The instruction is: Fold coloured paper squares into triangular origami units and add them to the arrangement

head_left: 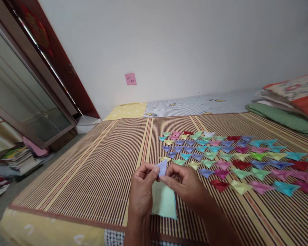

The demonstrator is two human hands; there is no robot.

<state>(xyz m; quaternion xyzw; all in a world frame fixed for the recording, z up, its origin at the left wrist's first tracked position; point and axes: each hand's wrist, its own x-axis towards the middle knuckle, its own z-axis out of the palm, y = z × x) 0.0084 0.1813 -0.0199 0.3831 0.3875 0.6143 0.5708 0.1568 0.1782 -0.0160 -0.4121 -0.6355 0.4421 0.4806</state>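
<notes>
Between my two hands is a small lavender folded paper (163,167), raised above the striped mat. My left hand (143,181) pinches it at its left side with thumb and forefinger. On the other side, the thumb and curled fingers of my right hand (183,181) close on its lower right edge. Beneath both hands lies a pale green stack of paper sheets (164,201) with a bluish edge, partly hidden by them. To the right, several rows of small folded paper pieces (241,174) in many colours rest on the mat.
A striped bamboo mat (102,174) covers the bed. Folded bedding (284,119) is piled at the far right. A pink note (130,79) sticks to the white wall. At left, a glass-panelled door (28,82) stands beside stacked books (17,159).
</notes>
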